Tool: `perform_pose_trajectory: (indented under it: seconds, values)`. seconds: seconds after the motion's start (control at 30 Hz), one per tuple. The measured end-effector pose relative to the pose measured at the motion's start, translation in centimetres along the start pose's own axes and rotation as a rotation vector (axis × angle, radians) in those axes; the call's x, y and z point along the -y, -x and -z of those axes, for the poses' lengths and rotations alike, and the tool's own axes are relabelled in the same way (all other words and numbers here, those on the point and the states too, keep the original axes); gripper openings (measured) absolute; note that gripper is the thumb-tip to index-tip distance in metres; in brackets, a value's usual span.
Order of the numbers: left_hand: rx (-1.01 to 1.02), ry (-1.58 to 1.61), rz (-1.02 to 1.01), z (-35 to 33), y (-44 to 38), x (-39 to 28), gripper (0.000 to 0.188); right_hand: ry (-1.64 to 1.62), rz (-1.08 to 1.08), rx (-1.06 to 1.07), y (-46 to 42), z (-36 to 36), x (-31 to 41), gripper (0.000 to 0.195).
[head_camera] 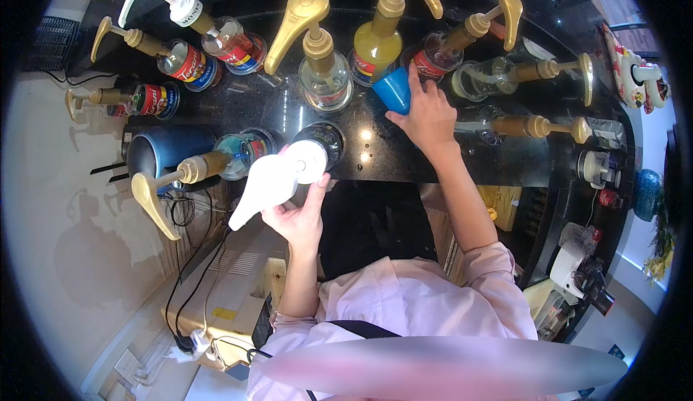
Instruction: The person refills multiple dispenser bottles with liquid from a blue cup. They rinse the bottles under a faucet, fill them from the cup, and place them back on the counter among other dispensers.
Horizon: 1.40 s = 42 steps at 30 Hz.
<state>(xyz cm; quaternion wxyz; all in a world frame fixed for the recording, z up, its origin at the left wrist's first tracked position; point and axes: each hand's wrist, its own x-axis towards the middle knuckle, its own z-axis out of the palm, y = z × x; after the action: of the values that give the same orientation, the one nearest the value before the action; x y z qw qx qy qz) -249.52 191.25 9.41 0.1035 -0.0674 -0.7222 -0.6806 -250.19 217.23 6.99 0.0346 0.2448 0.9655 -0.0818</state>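
My left hand (296, 219) grips around the collar of a white pump (265, 187) on a dark glass bottle (325, 141) near the counter's front edge. The pump's spout points down to the left; some fingers are hidden behind it. Farther right, my right hand (430, 117) holds a smooth blue item (394, 89) between thumb and index finger; whether it is a cloth or a cup I cannot tell. Its fingertips overlap a red-labelled syrup bottle (433, 57), and contact is unclear. Just left stand a yellow syrup bottle (377, 46) and a clear bottle (326, 84), both with gold pumps.
Several more pump bottles ring the black counter (379, 157), including a teal one (243, 154) beside a dark blue container (162, 149). Clear bottles with gold pumps stand at right. Cables (208, 249) hang at left above a beige machine (233, 282). Drops dot the counter.
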Motion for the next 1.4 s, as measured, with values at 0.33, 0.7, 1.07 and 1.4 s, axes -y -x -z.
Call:
perform_pose_trajectory:
  seconds: [0.33,0.7,1.07,1.4]
  values:
    - [0.008,-0.051,-0.032,-0.3,-0.7,0.3,0.057,0.003,0.011,-0.028,-0.8,0.0,0.0,0.111]
    - [-0.002,-0.025,-0.014,-0.5,-0.8,-0.3,0.054,-0.018,-0.006,-0.009,-0.7,0.0,0.1,0.109]
    - [0.173,-0.16,-0.605,1.1,3.3,2.2,0.048,-0.419,-0.132,-0.206,3.2,-4.1,-1.7,0.105]
    - [0.692,-0.368,-0.024,-12.8,4.0,9.5,0.099,-0.494,-0.227,-0.206,3.3,-3.4,-2.5,0.109]
